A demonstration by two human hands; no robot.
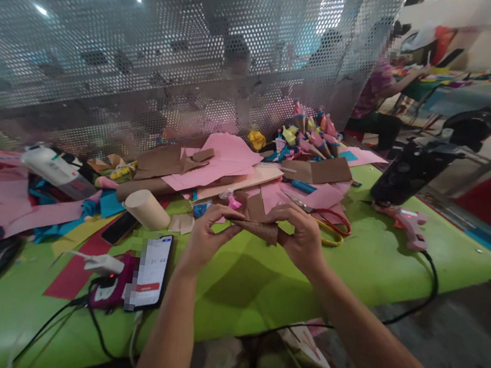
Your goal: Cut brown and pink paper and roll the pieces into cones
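While blur smears the clutter at the back, both forearms rise from the bottom edge with the elbows cut off. The left hand (205, 236) and right hand (304, 237) meet just above the green surface (377, 249), wrists bent inward. Each grip is pinched closed on one end of a folded brown paper piece (257, 229), whose underside is hidden. Scissors (318, 219) lie just beyond the right hand, and a phone (152, 271) lies near the left forearm.
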